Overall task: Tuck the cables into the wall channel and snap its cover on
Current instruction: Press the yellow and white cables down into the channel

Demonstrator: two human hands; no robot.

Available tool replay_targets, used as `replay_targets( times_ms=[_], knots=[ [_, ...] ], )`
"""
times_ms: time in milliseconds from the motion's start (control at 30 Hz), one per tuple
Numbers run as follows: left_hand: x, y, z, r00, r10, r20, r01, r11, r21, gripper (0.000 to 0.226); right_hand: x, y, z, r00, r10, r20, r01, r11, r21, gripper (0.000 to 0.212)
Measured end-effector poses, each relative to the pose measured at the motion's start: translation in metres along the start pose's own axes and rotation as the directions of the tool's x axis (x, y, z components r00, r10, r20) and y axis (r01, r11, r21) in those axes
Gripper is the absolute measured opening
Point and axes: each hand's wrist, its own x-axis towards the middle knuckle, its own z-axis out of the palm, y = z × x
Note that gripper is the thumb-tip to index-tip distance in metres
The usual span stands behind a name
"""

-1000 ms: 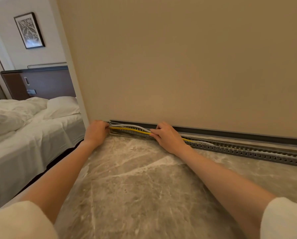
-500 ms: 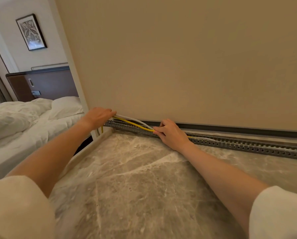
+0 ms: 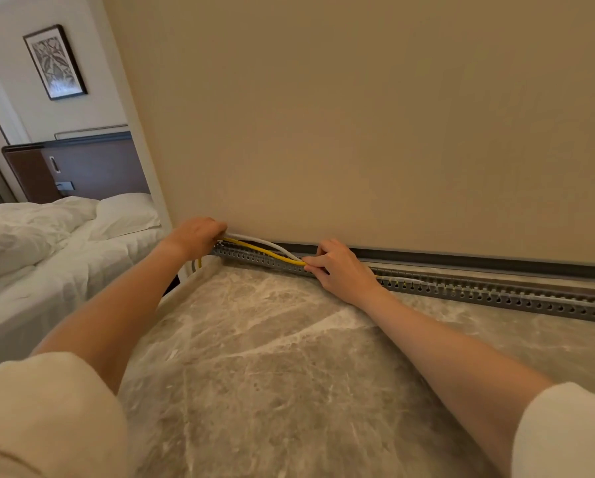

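A grey slotted wall channel (image 3: pixel 479 293) runs along the foot of the beige wall, at the back edge of a marble surface. A yellow cable (image 3: pixel 261 251) and a white cable (image 3: pixel 258 240) arch up out of the channel between my hands. My left hand (image 3: pixel 194 234) grips both cables at the channel's left end, raised a little above it. My right hand (image 3: pixel 341 269) pinches the cables down at the channel's slotted front wall. Right of that hand the cables lie inside the channel. A dark strip (image 3: pixel 461 259) runs along the wall just behind the channel.
The marble surface (image 3: pixel 272 367) fills the foreground and ends at a left edge (image 3: pixel 172 298). Beyond it stands a bed (image 3: pixel 47 257) with white linen, pillows and a dark headboard. A framed picture (image 3: pixel 55 62) hangs on the far wall. Short cable ends (image 3: pixel 196 263) hang below the left corner.
My left hand has lifted the cables' left end up and out of the channel, so they now arch higher. My right hand has stayed pressed at the channel.
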Motion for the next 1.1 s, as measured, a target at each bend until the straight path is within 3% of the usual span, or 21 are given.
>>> replay_targets(
  times_ms=[133,233,400,567,700,867,1100],
  knots=[
    [-0.007,-0.009,0.008,0.991,-0.13,-0.018,0.126,0.981,-0.148,0.014,0.0,-0.001,0.0,1.0,-0.009,-0.018,0.01,1.0,0.007,0.027],
    [-0.011,-0.011,0.012,0.994,-0.106,0.013,0.107,0.985,-0.135,0.02,-0.001,0.0,0.0,1.0,-0.013,-0.023,0.014,1.0,0.01,0.027],
    [-0.003,-0.018,0.001,1.0,-0.004,0.014,0.003,0.999,0.049,0.014,0.0,0.001,0.001,1.0,-0.012,-0.022,0.012,1.0,0.01,0.027],
    [0.002,-0.024,-0.018,0.993,0.117,-0.006,-0.111,0.956,0.273,0.026,0.0,0.001,0.002,1.0,-0.019,-0.022,0.019,1.0,0.008,0.027],
    [-0.002,-0.017,-0.014,0.995,0.098,0.006,-0.095,0.944,0.317,0.026,0.0,0.001,0.001,0.999,-0.027,-0.03,0.027,1.0,0.005,0.027],
    [-0.002,-0.009,-0.001,1.0,-0.02,0.01,0.019,0.993,0.112,0.015,0.0,0.001,0.001,0.999,-0.029,-0.019,0.029,1.0,-0.004,0.026],
    [-0.001,0.005,-0.002,0.982,-0.148,-0.121,0.129,0.979,-0.156,0.014,0.0,0.001,0.001,1.0,-0.019,-0.006,0.019,1.0,-0.016,0.027]
  ],
)
